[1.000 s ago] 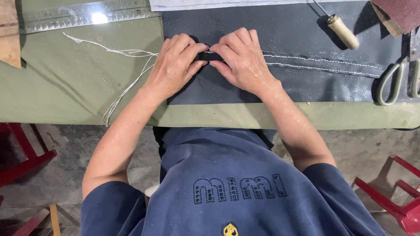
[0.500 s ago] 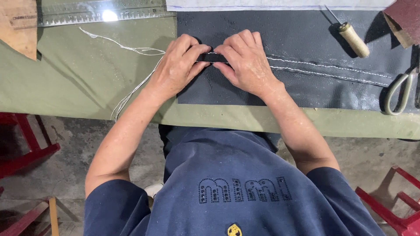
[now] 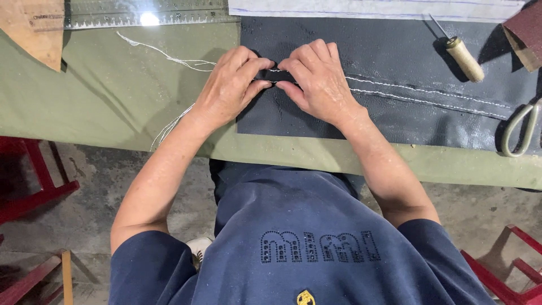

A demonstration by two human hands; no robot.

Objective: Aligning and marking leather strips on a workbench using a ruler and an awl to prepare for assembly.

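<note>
Dark leather sheet [image 3: 395, 62] pinched at a fold by both hands, near the middle of the desk [image 3: 101, 101]. Left hand [image 3: 228, 87] and right hand [image 3: 319, 82] closed narrow, fingertips meeting on a small black folded strip [image 3: 275, 75] where white thread [image 3: 169, 58] enters. Two stitched white seam lines [image 3: 429, 96] already laid rightward from the hands toward the desk's right edge; loose thread trailing left over the olive-green cloth covering and down past the near edge, so sewing judged under way, seam end not finished. Further out: wooden-handled awl [image 3: 463, 56] at the far right, metal scissors [image 3: 519, 127] at the right edge, steel ruler [image 3: 152, 12] along the far edge.
</note>
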